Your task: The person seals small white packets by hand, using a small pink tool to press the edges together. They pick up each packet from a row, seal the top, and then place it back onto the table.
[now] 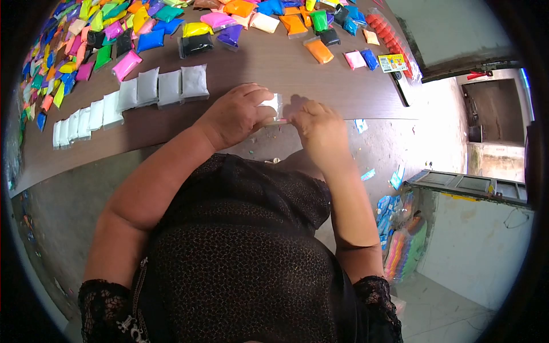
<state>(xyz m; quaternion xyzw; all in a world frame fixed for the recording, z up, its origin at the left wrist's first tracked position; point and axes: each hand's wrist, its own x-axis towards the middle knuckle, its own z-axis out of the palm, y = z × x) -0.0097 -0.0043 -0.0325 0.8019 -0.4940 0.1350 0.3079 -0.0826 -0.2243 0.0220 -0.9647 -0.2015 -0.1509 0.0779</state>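
Note:
At the table's near edge, my left hand is closed on a small white packet, which sticks out past the fingertips. My right hand is just to the right with its fingers pinched together, close to a thin pinkish strip by the packet's lower edge. What the right fingers hold is hidden. A slanting row of similar packets lies to the left of my hands, with grey ones at the near end and white ones further left.
Colourful small packets cover the far and left parts of the brown table. At the right lie a clear bag of red pieces, a yellow card and a black bar. Bags of coloured material stand on the floor.

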